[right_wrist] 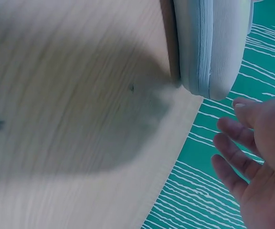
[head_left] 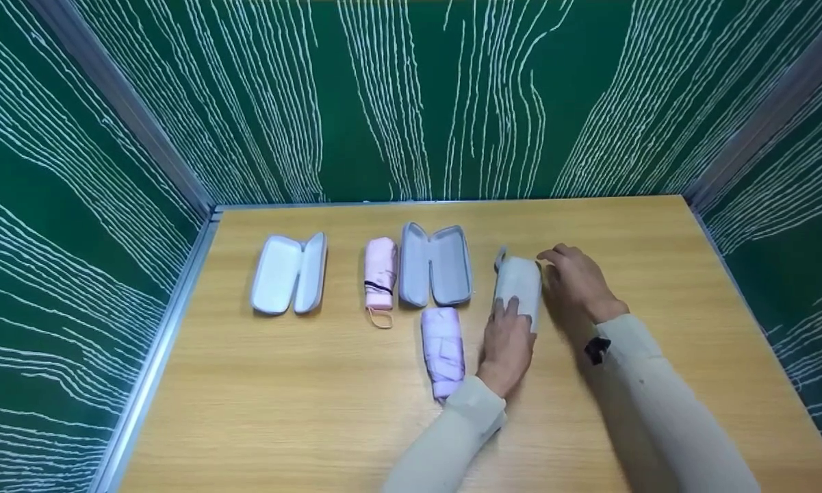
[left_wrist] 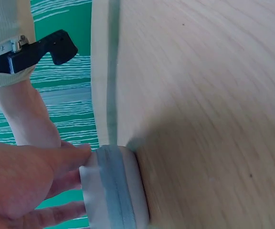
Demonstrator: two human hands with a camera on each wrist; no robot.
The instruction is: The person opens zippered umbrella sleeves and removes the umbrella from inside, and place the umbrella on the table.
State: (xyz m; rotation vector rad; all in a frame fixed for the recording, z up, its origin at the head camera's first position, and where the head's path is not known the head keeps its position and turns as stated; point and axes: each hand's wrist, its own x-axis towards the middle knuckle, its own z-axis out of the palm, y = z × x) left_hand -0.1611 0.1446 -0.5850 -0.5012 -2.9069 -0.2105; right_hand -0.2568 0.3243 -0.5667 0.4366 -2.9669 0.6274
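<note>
Near the table's (head_left: 280, 397) back-left corner lies an open white clamshell case (head_left: 277, 274); then a pink folded umbrella (head_left: 380, 267), an open grey case (head_left: 450, 274), a lilac umbrella (head_left: 443, 349). Nearer the right edge, the left hand (head_left: 508, 348) rests straight fingers on a closed pale case (head_left: 520, 279); beside it, the right hand (head_left: 580, 279) is released.

The left arm (head_left: 445, 441) reaches from the near side, the left hand (head_left: 508, 346) palm down, its fingers seemingly straight, though the wrist view crops them. The right hand (head_left: 580, 281) sits farther right, fingers loosely bent.
</note>
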